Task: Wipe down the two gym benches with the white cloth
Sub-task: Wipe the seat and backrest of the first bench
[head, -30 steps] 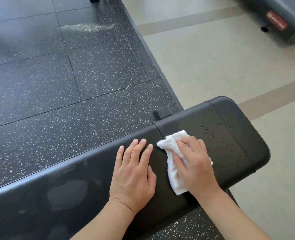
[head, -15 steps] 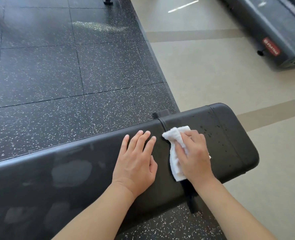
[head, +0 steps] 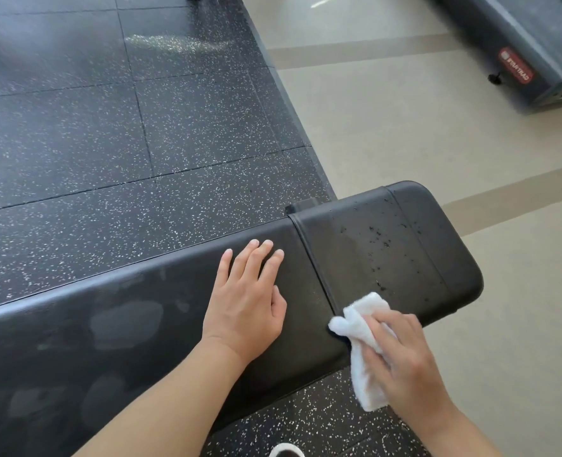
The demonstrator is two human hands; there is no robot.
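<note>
Black padded vinyl bench [head: 180, 311]: droplets on end pad. Crumpled white terry cloth [head: 360, 328] at the near edge by the seam, gripped by right hand [head: 405, 361]. Left hand [head: 246, 298] flat, fingers extended, on bench.

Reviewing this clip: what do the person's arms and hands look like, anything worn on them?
Both forearms are bare up to the frame edge, with no sleeves in view. The left hand and right hand wear no gloves, rings, watch or wristbands. The left hand's fingernails are short and unpainted.
</note>
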